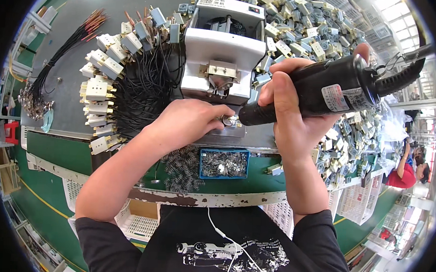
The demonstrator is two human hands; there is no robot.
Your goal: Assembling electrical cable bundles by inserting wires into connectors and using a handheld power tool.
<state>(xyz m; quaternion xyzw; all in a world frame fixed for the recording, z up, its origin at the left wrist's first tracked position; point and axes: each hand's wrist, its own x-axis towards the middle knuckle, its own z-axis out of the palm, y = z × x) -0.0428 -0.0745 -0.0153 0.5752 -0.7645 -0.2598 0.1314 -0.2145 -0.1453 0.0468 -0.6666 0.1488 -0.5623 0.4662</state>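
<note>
My right hand (295, 103) is wrapped round a thick black cylindrical power tool, which looks like an electric screwdriver (322, 87), its cable leaving at the upper right. The tool's narrow end points left, close to the fingertips of my left hand (187, 120). Those fingertips pinch a small shiny metal part (228, 120) low over a metal plate (235, 132). Whether the tool's tip touches the part is hard to see. Just beyond stands a white bench machine (224, 51) with a metal block on its front.
Left of the machine lie white and grey socket-like blocks (101, 89) with black wires (142, 84). A large heap of similar blocks (310, 33) spreads along the right. Nearer me are a blue tray (200, 169) of small metal pieces and loose springs (181, 171). Another wire bundle (48, 70) lies far left.
</note>
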